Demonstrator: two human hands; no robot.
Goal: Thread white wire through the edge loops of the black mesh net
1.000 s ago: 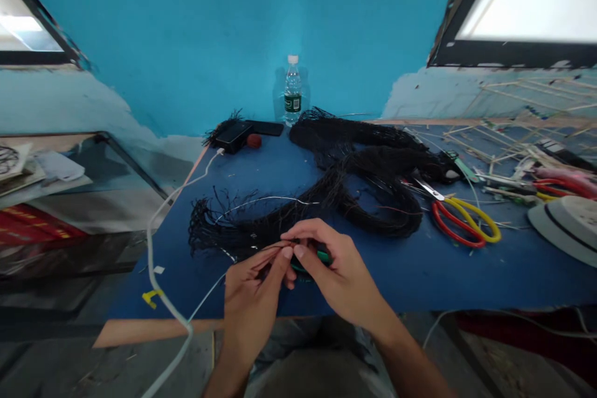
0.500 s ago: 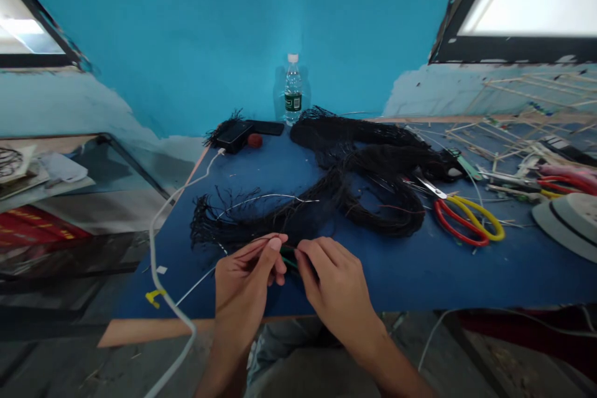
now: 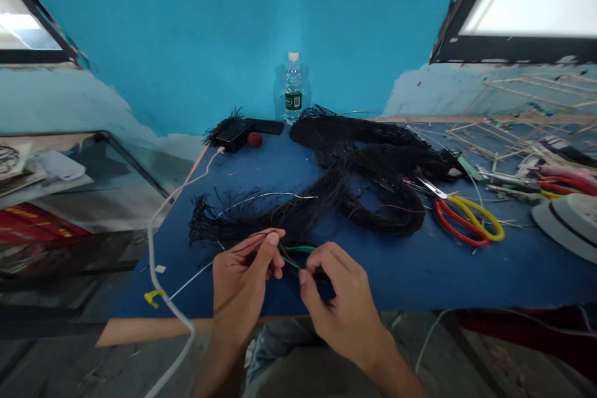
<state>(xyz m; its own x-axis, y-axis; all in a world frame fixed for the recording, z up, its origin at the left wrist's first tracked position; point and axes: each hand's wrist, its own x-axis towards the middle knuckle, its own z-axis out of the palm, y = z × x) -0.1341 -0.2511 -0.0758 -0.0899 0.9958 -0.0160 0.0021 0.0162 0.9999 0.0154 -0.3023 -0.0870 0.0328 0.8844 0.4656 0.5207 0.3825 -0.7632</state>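
Observation:
My left hand [image 3: 245, 273] is closed in a pinch on a thin, dark reddish strand [image 3: 290, 257]. The strand runs to my right hand [image 3: 338, 298], whose thumb and forefinger are pinched together at its other end; the tip itself is too small to make out. Beneath and between the hands lies a tool with green handles [image 3: 303, 249], partly covered by my fingers, its kind unclear. Just beyond my fingers, a long bundle of black strands [image 3: 252, 224] with frayed ends stretches over the blue tabletop [image 3: 448, 280]. A thin silvery wire [image 3: 270, 194] rests across that bundle.
Scissors [image 3: 466, 217] with red and yellow handles lie to the right, beside a looped black bundle [image 3: 396, 217] and a grey-white round object [image 3: 566, 224]. A water bottle [image 3: 293, 90] stands at the wall. A white cable [image 3: 153, 249] crosses the left side.
My right hand has moved slightly down, its fingers more curled, showing more of the green handles and the strand between the hands. My left hand has barely moved.

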